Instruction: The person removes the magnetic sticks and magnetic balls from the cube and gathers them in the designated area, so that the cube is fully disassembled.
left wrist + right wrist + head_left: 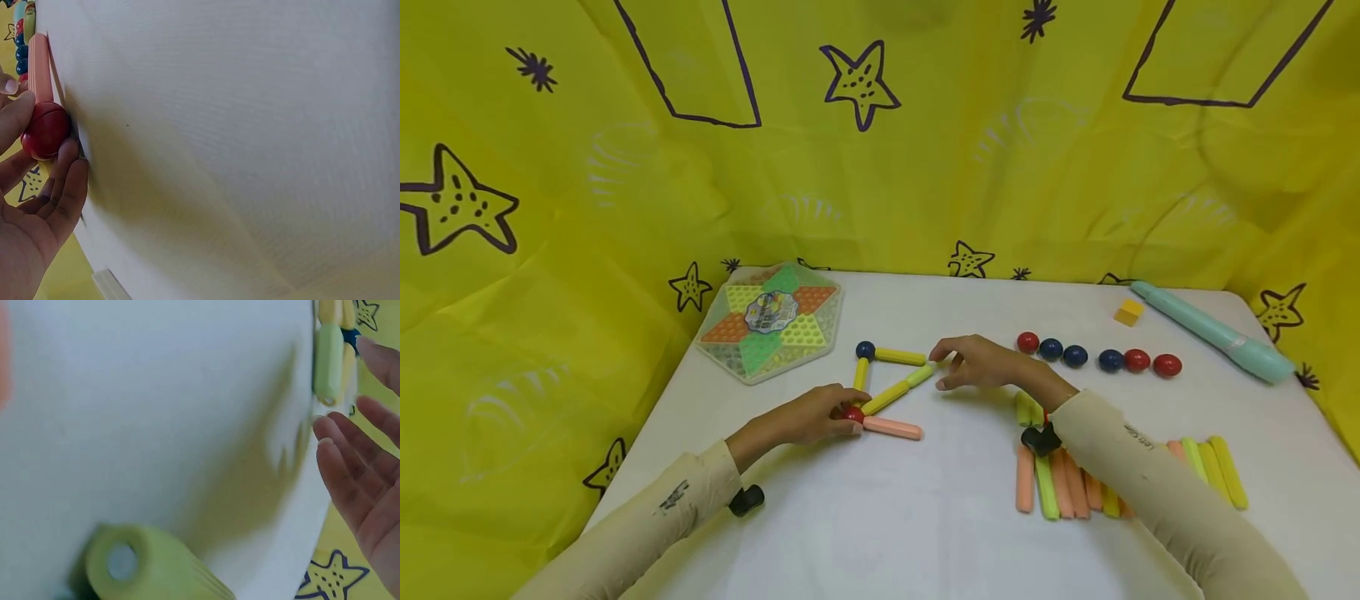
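Note:
My left hand [808,414] pinches a red ball [853,414] between thumb and fingers, as the left wrist view also shows. From that ball an orange stick [892,428] points right, and a yellow stick [886,398] slants up to a short yellow-green stick [921,375] end to end with it. Another yellow stick [861,377] runs up to a blue ball [865,350], from which a yellow stick [901,357] extends right. My right hand [981,361] hovers by the yellow-green stick's far end, fingers spread and holding nothing; in the right wrist view its fingertips are apart from that stick [328,362].
Several loose sticks [1056,487] lie under and beside the right forearm. Behind them is a row of red and blue balls [1076,356], with a yellow block [1129,312] and a teal tapered object [1210,329] farther back. A hexagonal game board [760,346] lies at back left.

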Motion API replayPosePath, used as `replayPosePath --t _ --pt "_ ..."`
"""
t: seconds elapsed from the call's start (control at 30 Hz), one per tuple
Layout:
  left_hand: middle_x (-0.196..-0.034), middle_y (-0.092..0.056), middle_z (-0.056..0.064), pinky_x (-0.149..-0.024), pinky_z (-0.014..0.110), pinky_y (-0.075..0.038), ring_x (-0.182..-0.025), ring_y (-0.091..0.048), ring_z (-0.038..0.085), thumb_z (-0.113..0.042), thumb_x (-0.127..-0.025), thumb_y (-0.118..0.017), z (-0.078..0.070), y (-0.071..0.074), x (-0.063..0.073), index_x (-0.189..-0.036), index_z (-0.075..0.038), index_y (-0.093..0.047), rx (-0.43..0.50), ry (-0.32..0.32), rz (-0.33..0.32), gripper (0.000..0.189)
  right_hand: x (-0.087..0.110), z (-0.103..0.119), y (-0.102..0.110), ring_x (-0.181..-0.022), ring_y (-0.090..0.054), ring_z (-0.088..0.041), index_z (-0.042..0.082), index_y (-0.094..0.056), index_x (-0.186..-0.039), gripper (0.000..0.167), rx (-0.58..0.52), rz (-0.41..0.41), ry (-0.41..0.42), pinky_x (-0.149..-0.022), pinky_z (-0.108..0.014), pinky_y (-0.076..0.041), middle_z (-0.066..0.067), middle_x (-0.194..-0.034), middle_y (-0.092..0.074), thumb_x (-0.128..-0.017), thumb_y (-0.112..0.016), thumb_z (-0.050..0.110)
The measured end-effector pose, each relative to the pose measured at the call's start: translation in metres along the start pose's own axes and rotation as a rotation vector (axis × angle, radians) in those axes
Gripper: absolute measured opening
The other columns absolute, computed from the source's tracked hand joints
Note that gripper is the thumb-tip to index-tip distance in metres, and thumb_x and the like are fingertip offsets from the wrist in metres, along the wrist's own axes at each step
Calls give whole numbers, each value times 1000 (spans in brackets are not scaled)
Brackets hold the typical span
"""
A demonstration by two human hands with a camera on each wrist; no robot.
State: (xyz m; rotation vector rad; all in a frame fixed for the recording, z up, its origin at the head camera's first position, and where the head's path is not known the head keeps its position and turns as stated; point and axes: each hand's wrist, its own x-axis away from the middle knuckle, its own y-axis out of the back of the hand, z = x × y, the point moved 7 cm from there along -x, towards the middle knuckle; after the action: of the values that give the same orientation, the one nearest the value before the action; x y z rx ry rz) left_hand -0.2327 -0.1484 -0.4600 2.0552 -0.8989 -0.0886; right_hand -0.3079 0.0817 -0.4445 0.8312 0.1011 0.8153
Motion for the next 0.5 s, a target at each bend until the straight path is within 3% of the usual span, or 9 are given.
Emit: replayPosePath --t 0.13,0.27,0.5 --pt "-109 -62 6 -85 31 -49 -94 -55 14 -25 -97 -68 0 0 0 -142 -7 -55 0 5 4 50 -3 3 -11 -97 -59 -19 6 -59 -131 48 25 -12 12 -84 -32 -50 -14 -127 -63 -89 -78 21" --pt "-109 -62 6 -85 31 -49 -93 -55 14 -27 -97 -68 2 0 -1 -141 -8 -56 2 16 4 50 -7 12 -18 -92 -55 -21 5 -62 -128 46 121 -43 41 -82 -32 -46 -12 -109 -62 -89 -78 21" --pt "-108 -61 6 -83 30 -48 -91 -53 14 -27 -97 -68 3 -1 -2 -141 -8 -56 6 20 5 49 -15 22 -22 -82 -48 -17 6 -71 -107 28 208 -75 43 -72 -28 -40 -7 -92 -59 -86 -81 23"
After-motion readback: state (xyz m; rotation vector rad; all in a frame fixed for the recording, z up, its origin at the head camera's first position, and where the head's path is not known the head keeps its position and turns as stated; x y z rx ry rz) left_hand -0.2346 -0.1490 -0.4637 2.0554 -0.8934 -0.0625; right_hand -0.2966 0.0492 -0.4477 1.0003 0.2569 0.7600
